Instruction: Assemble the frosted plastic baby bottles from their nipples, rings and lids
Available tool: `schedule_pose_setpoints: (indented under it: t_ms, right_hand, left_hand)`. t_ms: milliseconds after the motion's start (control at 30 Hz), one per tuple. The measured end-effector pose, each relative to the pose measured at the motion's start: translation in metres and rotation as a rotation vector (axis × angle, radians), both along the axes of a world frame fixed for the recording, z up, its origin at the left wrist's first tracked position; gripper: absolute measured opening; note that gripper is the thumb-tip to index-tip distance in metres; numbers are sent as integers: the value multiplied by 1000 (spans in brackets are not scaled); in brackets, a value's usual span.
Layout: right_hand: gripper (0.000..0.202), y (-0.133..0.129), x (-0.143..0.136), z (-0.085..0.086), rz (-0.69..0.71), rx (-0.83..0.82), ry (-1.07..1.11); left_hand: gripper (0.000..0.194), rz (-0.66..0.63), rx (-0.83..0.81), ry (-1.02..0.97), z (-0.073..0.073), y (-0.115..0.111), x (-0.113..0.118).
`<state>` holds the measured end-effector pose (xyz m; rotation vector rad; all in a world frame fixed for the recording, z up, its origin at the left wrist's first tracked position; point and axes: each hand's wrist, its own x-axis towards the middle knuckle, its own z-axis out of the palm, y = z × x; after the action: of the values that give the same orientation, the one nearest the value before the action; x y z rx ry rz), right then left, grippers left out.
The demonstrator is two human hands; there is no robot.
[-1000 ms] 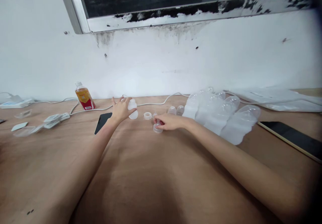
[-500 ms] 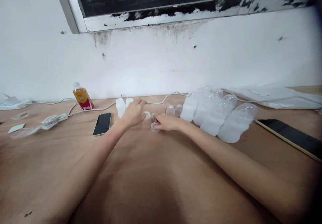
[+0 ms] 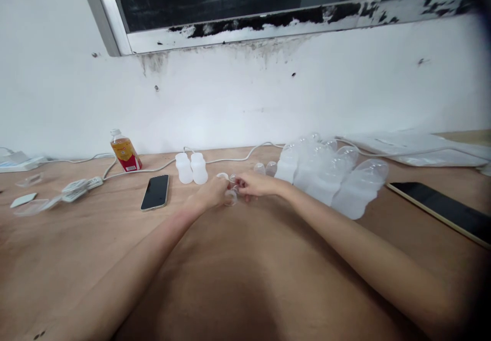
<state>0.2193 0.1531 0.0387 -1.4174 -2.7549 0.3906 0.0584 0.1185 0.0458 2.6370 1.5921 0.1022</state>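
Observation:
My left hand (image 3: 214,191) and my right hand (image 3: 255,183) meet over the table. The fingers of my right hand are bent together around a small clear piece (image 3: 236,189), too small to name. My left hand's fingers are closed against it from the other side, and what they hold is mostly hidden. Under the fingertips there is a clear ring (image 3: 230,198). Just behind lie a white ring (image 3: 222,176) and a small clear dome-like part (image 3: 232,178). Two clear domed caps (image 3: 265,168) stand beyond my right hand. Two white waisted bottles (image 3: 192,168) stand behind my left hand.
Several frosted bottles with clear caps (image 3: 326,172) crowd the right side. A phone (image 3: 155,191), a drink bottle (image 3: 126,150), a white cable (image 3: 245,158) and chargers (image 3: 76,190) lie leftward. Another dark device (image 3: 445,210) and a plastic bag (image 3: 418,149) are at right.
My left hand has come away from the two white bottles, moving right and toward me to meet my right hand. The right hand has barely shifted; its fingers are now curled.

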Motion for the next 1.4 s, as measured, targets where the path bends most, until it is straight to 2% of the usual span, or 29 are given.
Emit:
schedule_pose_setpoints:
  t_ms: [100, 200, 400, 600, 833, 967, 1033, 1100, 1200, 1300, 1400]
  right_hand:
    - [18, 6, 7, 0, -180, 146, -73]
    - [24, 9, 9, -8, -302, 270, -91]
    - [30, 9, 5, -26, -340, 366, -61]
    - [36, 7, 0, -29, -397, 439, -33]
    - [28, 4, -8, -36, -349, 480, 9]
    - [31, 3, -10, -35, -323, 502, 36]
    - [32, 6, -16, -32, -260, 544, 70]
    - [33, 13, -24, -29, -138, 575, 93]
    - [30, 26, -36, -29, 16, 540, 69]
    - [23, 35, -37, -34, 57, 492, 53]
    - [25, 35, -29, -41, 60, 486, 66]
  left_hand:
    - [20, 65, 26, 78, 1, -3, -3]
    - [22, 110, 64, 139, -4, -1, -4]
    - [25, 175, 139, 186, -15, 10, -6]
    - [26, 179, 164, 191, -24, 21, -12]
    - [26, 154, 169, 168, -29, 24, -15]
    - [26, 149, 159, 161, -28, 23, -15]
    - [26, 152, 153, 162, -29, 23, -15]
    - [27, 157, 151, 164, -29, 23, -15]
    - [27, 166, 158, 167, -31, 23, -15]
    - [26, 180, 170, 162, -34, 25, -15]
    - [26, 197, 179, 149, -37, 28, -15]
